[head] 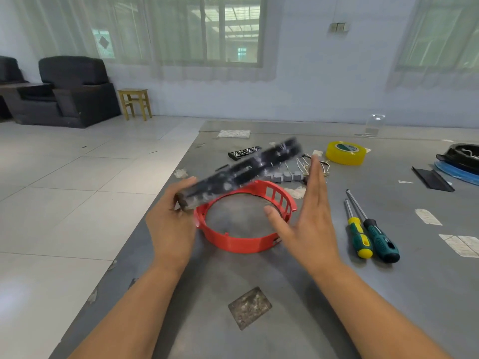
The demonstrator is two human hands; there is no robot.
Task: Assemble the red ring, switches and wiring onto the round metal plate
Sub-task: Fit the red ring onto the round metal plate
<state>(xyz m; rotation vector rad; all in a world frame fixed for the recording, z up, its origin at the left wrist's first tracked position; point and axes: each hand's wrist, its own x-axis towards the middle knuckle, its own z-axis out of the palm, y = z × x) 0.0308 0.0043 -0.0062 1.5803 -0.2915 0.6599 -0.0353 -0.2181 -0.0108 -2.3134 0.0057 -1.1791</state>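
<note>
At frame centre the left hand [171, 224] grips the near edge of the blurred, tilted round metal plate [246, 168], which looks stiff and fairly heavy, best held by its rim; the right hand [308, 211] is flat and holds nothing. Below lies the red ring [241, 244], likely light, flexing plastic. Behind, the grey switches [285, 176] trail thin, delicate wiring [302, 161]; no containers hold parts.

Matt red plastic ring [241, 239], dark metal plate [246, 169], worn grey table [388, 294].
</note>
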